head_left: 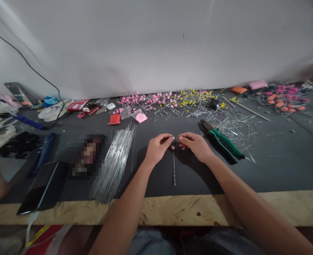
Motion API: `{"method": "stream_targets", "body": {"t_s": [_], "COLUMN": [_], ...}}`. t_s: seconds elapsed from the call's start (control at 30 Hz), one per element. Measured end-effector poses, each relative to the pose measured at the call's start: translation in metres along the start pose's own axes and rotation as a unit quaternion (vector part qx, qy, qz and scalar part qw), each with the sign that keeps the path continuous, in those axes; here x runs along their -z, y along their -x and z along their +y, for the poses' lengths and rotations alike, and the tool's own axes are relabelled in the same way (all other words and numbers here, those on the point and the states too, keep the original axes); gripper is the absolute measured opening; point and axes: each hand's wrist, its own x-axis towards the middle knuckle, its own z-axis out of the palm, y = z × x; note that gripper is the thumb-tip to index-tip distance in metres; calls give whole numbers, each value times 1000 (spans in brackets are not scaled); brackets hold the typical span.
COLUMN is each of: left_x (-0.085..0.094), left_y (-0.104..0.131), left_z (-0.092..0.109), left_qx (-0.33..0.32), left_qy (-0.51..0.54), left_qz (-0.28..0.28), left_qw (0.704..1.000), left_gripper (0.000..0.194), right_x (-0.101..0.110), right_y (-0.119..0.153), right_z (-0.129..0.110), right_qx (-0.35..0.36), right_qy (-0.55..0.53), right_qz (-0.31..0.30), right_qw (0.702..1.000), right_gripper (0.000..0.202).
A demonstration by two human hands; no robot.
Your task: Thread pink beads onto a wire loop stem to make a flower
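Two hands (156, 149), one pair of pliers (225, 142), one orange packet (239, 90) show.

Dark tabletop (278, 152); wires (117, 152); green-handled pliers (228, 142)

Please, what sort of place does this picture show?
Probably a craft workspace: a bundle of straight, silvery metal wires, green-and-black-handled metal pliers and many thin metal stems with small pink tips lie on the dark grey tabletop.

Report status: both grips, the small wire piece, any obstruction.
Left grip: pinching small wire piece. Right grip: at its other side, hold unclear. Pink bead just below. Green-handled pliers right of right grip, not blocking.
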Motion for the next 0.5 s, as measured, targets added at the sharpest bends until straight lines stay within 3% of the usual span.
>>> {"method": "stream_targets", "body": {"t_s": [0.5], "left_x": [-3], "left_y": [2], "left_z": [1], "left_qx": [-9], "left_qy": [17], "left_qz": [-58], "left_qw": [998], "left_gripper": [24], "right_x": [-1], "right_y": [3], "right_z": [-3], "right_qx": [22], "right_qy": [55], "right_qz": [-46], "right_qw": [997], "right_gripper": [26]}}
